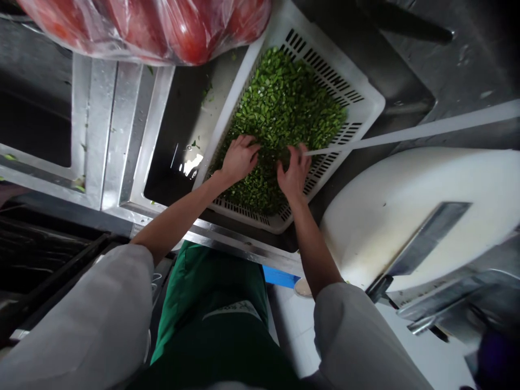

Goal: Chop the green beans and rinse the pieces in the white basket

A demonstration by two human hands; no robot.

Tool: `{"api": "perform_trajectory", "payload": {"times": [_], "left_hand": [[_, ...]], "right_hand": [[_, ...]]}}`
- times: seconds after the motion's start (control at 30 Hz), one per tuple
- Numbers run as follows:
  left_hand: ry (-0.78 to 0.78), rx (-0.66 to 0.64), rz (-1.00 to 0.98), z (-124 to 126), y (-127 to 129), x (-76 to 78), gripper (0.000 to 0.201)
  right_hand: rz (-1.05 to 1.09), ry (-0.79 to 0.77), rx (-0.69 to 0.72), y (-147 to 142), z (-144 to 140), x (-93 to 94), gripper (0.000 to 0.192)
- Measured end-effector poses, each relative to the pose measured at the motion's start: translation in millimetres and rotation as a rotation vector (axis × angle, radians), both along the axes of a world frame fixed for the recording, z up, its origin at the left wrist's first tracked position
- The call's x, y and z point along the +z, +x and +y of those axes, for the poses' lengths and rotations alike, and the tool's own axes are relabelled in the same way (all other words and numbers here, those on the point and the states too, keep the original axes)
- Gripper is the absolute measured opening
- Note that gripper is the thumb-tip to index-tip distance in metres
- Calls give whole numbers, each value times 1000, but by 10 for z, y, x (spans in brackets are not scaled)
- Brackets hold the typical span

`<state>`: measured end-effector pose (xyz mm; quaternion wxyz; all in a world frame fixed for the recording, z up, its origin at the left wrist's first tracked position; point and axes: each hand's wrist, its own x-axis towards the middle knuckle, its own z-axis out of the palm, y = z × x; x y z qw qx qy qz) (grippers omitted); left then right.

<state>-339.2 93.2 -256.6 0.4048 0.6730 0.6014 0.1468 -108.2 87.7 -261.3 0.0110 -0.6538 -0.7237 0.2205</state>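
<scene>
Both hands are down in a white slotted basket (368,100) that sits tilted in a steel sink (170,141), its far corner pointing toward 1 o'clock. The basket is heaped with chopped green vegetable pieces (284,108), small short bits piled thickest from the middle up toward 12 o'clock.

The left hand (239,158) lies palm down on the pile at the basket's 8 o'clock side, fingers spread wide and loosely curled into the greens; its grip is wide and holds nothing that can be told apart from the heap. The right hand (293,172) is just beside it toward 3 o'clock, fingers bent and drawn together over the greens; whether it has pinched any pieces cannot be told. The two hands are near each other but apart.

At 12 o'clock of the sink, a clear plastic bag of tomatoes (154,24) hangs over the rim. At 4 o'clock of the basket, a round white chopping board (390,206) rests on the bench, with a cleaver (426,238) lying flat on it, handle toward 7 o'clock. A green apron (211,303) shows below between the white sleeves.
</scene>
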Motion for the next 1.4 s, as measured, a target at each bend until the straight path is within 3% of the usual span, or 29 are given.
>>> {"api": "perform_trajectory", "payload": {"times": [0.1,0.2,0.33,0.4,0.53,0.7,0.87,1.1,1.27,1.4], "left_hand": [[24,-31,26,229,52,-5,45],[47,-85,-3,680,216,-132,54],[54,-56,1,1322,488,-340,62],[48,-65,55,1451,581,-394,66],[88,-133,98,1216,644,-405,77],[-9,-66,-45,750,531,-394,74],[10,-50,-69,620,451,-473,72],[27,-31,-69,616,485,-553,72],[31,-35,-57,617,482,-531,73],[23,-61,-26,626,481,-510,69]], "right_hand": [[-138,3,-90,69,227,-204,70],[-206,-41,-112,13,239,-342,77],[-208,-104,-6,-17,34,-259,72],[-199,-106,6,55,42,-160,62],[-222,-8,-151,237,447,-150,57],[-83,-25,-278,300,999,-508,62],[-87,26,-454,403,1242,-707,65],[-94,44,-361,654,1373,-750,55],[-120,27,-359,641,1355,-693,54],[-206,-1,-267,633,1363,-662,50]]}}
